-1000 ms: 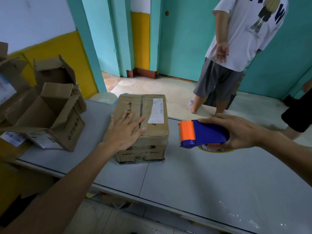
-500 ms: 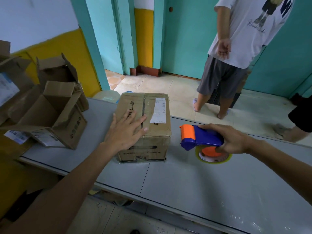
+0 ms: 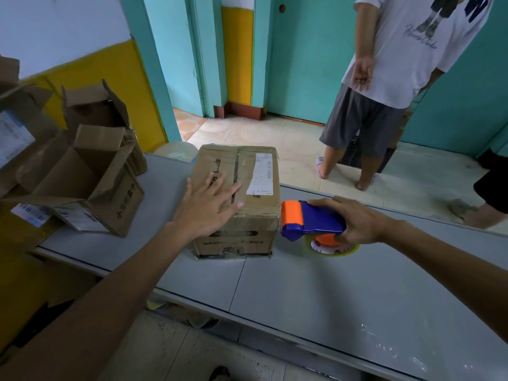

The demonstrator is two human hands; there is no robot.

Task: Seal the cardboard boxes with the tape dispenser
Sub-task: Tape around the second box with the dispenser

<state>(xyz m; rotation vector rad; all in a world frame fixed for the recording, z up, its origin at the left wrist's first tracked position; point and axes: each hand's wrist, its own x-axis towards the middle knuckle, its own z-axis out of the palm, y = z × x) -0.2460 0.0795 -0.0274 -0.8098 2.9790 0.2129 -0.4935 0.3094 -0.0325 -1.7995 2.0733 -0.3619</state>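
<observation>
One closed brown cardboard box with a white shipping label on its lid, standing on a grey smooth-topped table. A dark seam runs down the lid's middle and looks glossy, as if tape lies over it.

Handling, judged: stiff corrugated walls that keep their shape; weight unknown. The box is likely to slide on the slick top, so it is best pinned from above.

Left hand: flat, fingers spread, pressing the lid's near left part.

One blue-and-orange plastic tape dispenser, just right of the box, its orange head at the box's near right corner. I cannot tell whether they touch. Its yellow-rimmed tape roll sits low, at the tabletop.

Handling, judged: rigid and light, taken by the blue handle, fingers clear of the cutting end.

Right hand: wrapped round that handle, well apart from the left.

Several open, empty-looking cardboard boxes, flaps up, left of the box.

Room: pale tiled floor beyond the box; teal walls and door, and a yellow-and-white wall behind the open boxes. A bystander in a white T-shirt and grey shorts stands beyond and right of the box.
</observation>
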